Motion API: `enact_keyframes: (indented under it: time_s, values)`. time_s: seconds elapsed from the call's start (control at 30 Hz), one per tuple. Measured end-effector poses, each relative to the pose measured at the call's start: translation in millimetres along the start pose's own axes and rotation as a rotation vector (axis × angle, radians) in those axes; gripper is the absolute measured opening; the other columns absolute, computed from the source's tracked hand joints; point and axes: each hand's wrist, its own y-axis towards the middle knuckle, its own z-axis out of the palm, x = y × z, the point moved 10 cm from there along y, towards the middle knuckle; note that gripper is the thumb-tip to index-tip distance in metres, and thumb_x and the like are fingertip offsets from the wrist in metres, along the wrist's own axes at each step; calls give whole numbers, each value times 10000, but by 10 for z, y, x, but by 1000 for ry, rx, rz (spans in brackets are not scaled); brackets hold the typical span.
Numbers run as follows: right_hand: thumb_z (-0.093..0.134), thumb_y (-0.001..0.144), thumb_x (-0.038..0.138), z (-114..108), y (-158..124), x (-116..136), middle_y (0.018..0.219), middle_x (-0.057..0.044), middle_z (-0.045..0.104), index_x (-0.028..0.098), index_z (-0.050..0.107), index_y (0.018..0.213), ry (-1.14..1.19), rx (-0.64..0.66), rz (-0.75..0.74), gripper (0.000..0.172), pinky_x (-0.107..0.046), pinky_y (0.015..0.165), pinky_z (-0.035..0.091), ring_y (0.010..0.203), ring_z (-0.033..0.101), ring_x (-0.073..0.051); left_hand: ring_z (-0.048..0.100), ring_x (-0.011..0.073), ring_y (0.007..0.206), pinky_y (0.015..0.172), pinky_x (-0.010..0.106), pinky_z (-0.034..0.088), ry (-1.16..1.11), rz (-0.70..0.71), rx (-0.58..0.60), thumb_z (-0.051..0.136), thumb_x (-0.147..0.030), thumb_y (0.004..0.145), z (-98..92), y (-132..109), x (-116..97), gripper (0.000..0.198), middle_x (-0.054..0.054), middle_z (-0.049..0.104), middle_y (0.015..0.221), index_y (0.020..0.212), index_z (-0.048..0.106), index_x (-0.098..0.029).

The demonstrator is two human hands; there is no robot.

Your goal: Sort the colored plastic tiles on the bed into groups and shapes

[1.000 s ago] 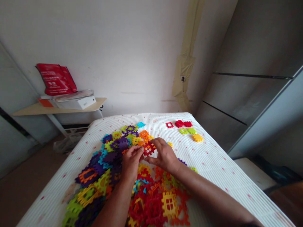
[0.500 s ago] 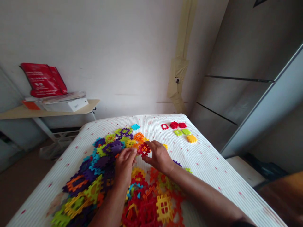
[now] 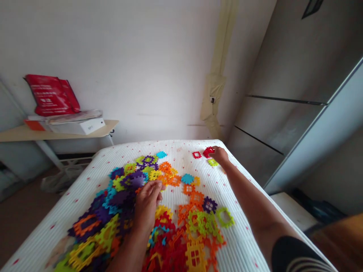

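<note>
- Right hand [image 3: 219,155] of mine is stretched out to the far right corner of the bed [image 3: 249,234], fingers curled around a red piece [image 3: 208,152] that sits just beside a red ring piece [image 3: 196,155].
- That red piece is flat plastic with toothed edges; most of it is covered by my fingers, so I cannot tell whether it is lifted or lying on the cover.
- A yellow-green piece [image 3: 212,163] lies right under my right hand, touching it or nearly so.
- Left hand [image 3: 147,204] lies palm down, fingers loosely bent, holding nothing, on the big pile of pieces [image 3: 119,200].
- The pile is a jumble of purple, blue, orange, yellow, green and red toothed squares, many with window-like cutouts.
- The bed has a white ribbed cover with small red dots.
</note>
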Motion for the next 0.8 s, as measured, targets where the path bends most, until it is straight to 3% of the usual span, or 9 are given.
enact_keyframes:
  time_s: [0.23, 0.53, 0.8]
  values:
    - [601, 708, 264, 184, 243, -113, 1043, -92, 665, 198, 651, 1058, -90, 107, 83, 360, -244, 697, 425, 951, 606, -214, 411, 58, 480, 423, 172, 287, -7, -23, -12, 659, -417, 682, -11, 2, 1, 291, -13, 593, 650, 808, 589, -164]
    - [604, 724, 305, 333, 314, -116, 1099, -128, 635, 174, 621, 1106, -154, 168, 129, 405, -279, 717, 443, 1000, 590, -244, 423, 55, 490, 427, 169, 298, -14, -29, -6, 658, -406, 684, -10, 11, 30, 275, -7, 609, 686, 803, 587, -168]
    - [614, 724, 292, 322, 287, -53, 1084, -144, 639, 160, 628, 1097, -180, 185, 130, 396, -298, 731, 454, 989, 599, -256, 421, 52, 489, 424, 166, 292, -31, -24, 3, 660, -383, 694, -10, 29, 56, 258, -9, 608, 682, 816, 585, -168]
